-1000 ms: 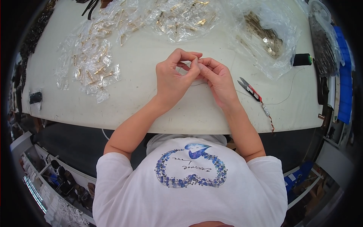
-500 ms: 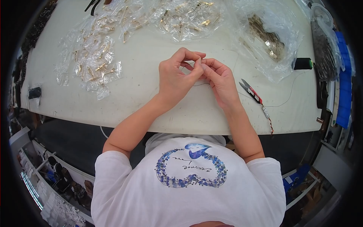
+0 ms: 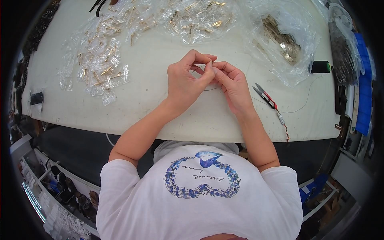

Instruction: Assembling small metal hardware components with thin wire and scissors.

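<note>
the left hand (image 3: 185, 82) and the right hand (image 3: 234, 85) are brought together over the white table (image 3: 160, 108), fingertips meeting at one small point. both hands are closed in a pinch, thumb against forefinger, and a thin dark thread (image 3: 212, 89) is seen coming out just beneath the pinch and lying on the table between the two palms; what else, if anything, is held inside the pinch is too small to be told. the same thread is seen again to the right of the grip, where it is curved across the table toward a dark spool (image 3: 320, 67) with a green end, set well apart from the hands. just right of the right wrist, a pair of snips (image 3: 265, 96) with red and black handles is laid flat, points turned toward the hands. beyond the grip, at the far side of the table, clear bags (image 3: 192, 20) of small gold-coloured pieces are spread; more of these bags (image 3: 98, 68) are scattered far to the left of the left hand, and a larger crumpled bag (image 3: 284, 40) of darker metal pieces is placed beyond and to the right of the right hand. a small black object (image 3: 36, 98) is set at the table's far left edge. nearer than the grip, the forearms and a white printed shirt (image 3: 200, 200) are seen.
</note>
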`<act>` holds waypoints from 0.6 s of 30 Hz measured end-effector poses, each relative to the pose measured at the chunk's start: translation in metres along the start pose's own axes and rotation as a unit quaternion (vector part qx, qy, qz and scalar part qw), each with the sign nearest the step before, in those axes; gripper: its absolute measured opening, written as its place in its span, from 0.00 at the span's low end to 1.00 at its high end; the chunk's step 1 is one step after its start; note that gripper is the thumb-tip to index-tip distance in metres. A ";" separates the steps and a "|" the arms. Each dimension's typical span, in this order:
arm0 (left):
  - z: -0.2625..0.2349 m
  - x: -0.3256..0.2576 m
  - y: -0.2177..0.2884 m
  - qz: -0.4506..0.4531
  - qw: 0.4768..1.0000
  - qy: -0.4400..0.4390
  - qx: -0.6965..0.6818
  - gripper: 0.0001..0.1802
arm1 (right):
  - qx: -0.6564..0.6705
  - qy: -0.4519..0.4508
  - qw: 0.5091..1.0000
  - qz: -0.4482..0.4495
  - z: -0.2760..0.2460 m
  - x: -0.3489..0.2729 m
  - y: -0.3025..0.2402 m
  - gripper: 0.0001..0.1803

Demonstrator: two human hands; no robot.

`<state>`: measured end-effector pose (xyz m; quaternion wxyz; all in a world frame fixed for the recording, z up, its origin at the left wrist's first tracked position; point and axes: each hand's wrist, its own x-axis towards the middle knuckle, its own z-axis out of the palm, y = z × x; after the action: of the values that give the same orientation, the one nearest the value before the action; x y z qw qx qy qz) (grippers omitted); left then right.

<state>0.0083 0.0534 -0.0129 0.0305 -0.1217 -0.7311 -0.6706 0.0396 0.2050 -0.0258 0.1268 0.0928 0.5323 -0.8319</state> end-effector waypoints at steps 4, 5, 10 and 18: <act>0.001 0.000 -0.001 0.013 1.000 0.010 0.002 0.03 | -0.006 0.002 1.000 0.002 0.000 0.000 -0.001 0.11; 0.001 0.000 -0.001 0.013 1.000 0.009 0.002 0.03 | -0.014 -0.003 1.000 0.003 0.000 0.000 -0.001 0.10; 0.001 0.000 -0.002 0.012 1.000 0.007 0.006 0.03 | -0.013 -0.002 1.000 0.003 0.001 -0.001 -0.002 0.10; 0.001 0.001 -0.001 0.010 1.000 0.006 0.004 0.03 | -0.006 0.006 1.000 0.002 0.001 0.000 -0.001 0.11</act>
<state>0.0076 0.0541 -0.0139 0.0422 -0.1251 -0.7321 -0.6683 0.0391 0.2048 -0.0249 0.1255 0.0983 0.5377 -0.8279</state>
